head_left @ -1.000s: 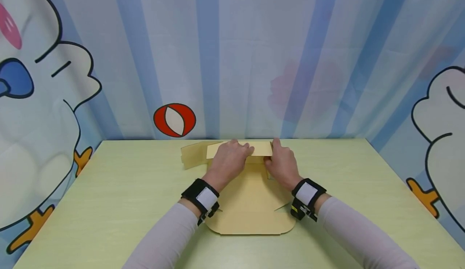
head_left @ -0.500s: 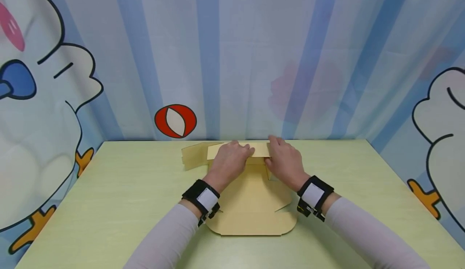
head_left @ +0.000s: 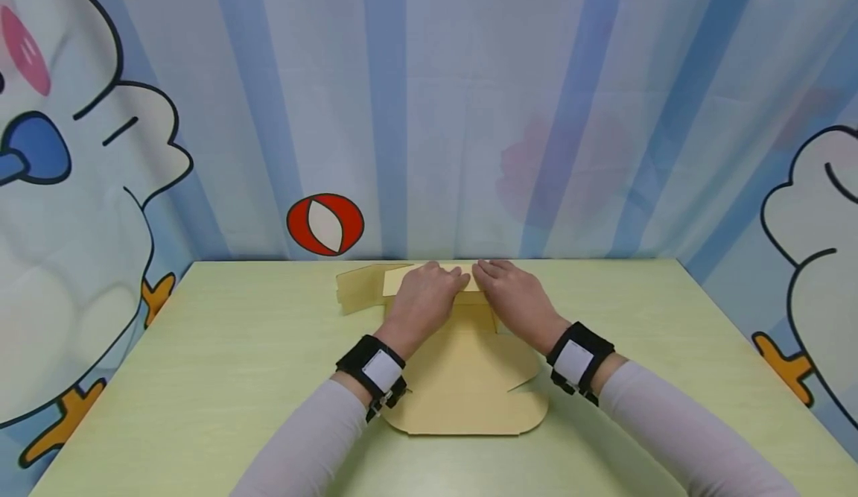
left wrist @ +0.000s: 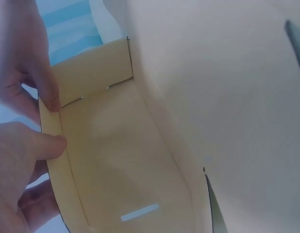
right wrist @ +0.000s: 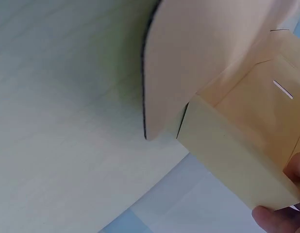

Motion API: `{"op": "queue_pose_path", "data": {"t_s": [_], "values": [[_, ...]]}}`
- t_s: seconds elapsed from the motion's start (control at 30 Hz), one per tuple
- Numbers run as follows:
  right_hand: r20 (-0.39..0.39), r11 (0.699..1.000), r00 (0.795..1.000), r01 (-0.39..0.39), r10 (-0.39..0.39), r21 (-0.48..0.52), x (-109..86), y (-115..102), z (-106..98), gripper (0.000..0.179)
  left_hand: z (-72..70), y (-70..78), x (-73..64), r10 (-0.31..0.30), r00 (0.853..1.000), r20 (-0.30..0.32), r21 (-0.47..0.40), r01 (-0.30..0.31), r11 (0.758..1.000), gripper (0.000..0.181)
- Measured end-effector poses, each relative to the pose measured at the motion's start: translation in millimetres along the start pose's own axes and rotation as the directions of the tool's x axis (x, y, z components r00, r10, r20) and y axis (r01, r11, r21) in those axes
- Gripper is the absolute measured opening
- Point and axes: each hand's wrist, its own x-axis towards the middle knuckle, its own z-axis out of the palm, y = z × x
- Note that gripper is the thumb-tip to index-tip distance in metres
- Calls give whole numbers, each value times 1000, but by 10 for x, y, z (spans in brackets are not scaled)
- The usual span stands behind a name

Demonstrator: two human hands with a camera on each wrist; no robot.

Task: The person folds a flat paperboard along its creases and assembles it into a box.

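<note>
A partly folded tan cardboard box (head_left: pixel 469 378) lies on the table, its long rounded lid panel toward me and its tray end at the back. My left hand (head_left: pixel 424 299) grips the raised far wall, thumb inside and fingers behind, as the left wrist view shows. Just to its right, my right hand (head_left: pixel 519 299) pinches the same wall, thumb also on the inner side. A side flap (head_left: pixel 362 288) sticks out unfolded at the left. The tray floor (left wrist: pixel 116 160) has a narrow slot (left wrist: pixel 140 212). In the right wrist view, the right side wall (right wrist: pixel 232 150) stands folded up.
The pale wooden table (head_left: pixel 201 378) extends to both sides of the box. Behind it hangs a blue striped curtain (head_left: pixel 456 109) printed with cartoon figures and a red ball (head_left: pixel 325 224). Slits cut into the lid panel (head_left: pixel 462 411) near its front.
My right hand has slid left along the far wall from its right corner, close to my left hand. The left hand keeps its grip, and the box has stayed in place.
</note>
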Motion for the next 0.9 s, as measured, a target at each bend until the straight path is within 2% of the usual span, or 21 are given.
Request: {"op": "queue_pose_path", "data": {"t_s": [0.2, 0.5, 0.73, 0.9], "values": [[21, 999, 1000, 6, -5, -36, -20, 12, 5, 34, 6, -16, -14, -5, 1000, 15, -35, 5, 999, 30], [32, 1000, 999, -5, 6, -29, -21, 12, -13, 35, -1, -88, -55, -23, 999, 38, -87, 26, 996, 27], [59, 999, 998, -8, 11, -49, -37, 28, -43, 38, 44, -195, -132, -46, 999, 3, -72, 47, 996, 20], [39, 1000, 999, -26, 26, 4, -89, 111, -34, 38, 73, -315, -244, -48, 997, -54, -121, 41, 992, 19]]}}
